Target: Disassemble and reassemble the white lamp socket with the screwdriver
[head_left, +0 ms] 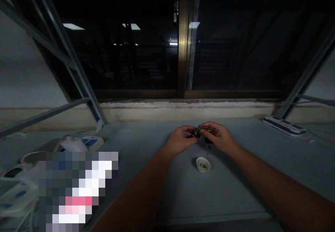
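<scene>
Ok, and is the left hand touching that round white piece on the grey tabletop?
Apart. The head view shows grey tabletop between the left hand and the round white piece, with a visible gap.

The bare left hand (180,140) and bare right hand (220,136) partly hide a small black-and-green object (195,133), its details indistinct. At eight o'clock, coarse multicoloured pixel blocks (83,186) mask something; the bare right forearm (272,181) is cut off at four.
</scene>
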Motion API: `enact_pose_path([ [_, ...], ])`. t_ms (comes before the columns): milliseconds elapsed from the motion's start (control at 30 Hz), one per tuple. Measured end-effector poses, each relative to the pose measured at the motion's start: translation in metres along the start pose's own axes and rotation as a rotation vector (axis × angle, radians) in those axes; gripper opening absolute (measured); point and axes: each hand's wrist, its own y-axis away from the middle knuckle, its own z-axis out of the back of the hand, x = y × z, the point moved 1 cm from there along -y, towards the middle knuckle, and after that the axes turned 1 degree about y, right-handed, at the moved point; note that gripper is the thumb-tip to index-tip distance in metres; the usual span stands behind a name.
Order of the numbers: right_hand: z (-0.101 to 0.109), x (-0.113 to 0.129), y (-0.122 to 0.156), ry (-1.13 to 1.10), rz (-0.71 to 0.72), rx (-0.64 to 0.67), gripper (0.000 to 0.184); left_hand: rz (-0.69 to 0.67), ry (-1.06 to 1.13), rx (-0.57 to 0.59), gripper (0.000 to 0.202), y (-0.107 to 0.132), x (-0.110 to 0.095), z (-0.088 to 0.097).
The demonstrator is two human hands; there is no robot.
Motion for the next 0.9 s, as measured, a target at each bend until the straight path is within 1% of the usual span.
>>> enact_pose_path([
  [233,0.001,-0.002,0.000,0.042,0.003,0.032,0.032,0.054,0.145,-0.022,0.023,-0.002,-0.002,-0.004],
  [433,0.000,-0.006,0.000,0.051,-0.008,0.038,0.032,0.060,0.126,-0.031,0.019,-0.003,-0.001,-0.004],
  [667,0.001,-0.007,0.000,0.063,-0.027,0.040,0.034,-0.007,0.088,-0.024,0.020,-0.005,0.004,-0.006],
  [800,0.000,-0.005,0.000,0.074,-0.018,0.041,0.032,-0.085,0.032,-0.010,0.023,-0.005,0.007,-0.005],
  [900,0.000,-0.005,0.000,0.079,-0.024,0.039,0.031,-0.142,-0.019,-0.020,0.024,-0.005,0.010,-0.005],
])
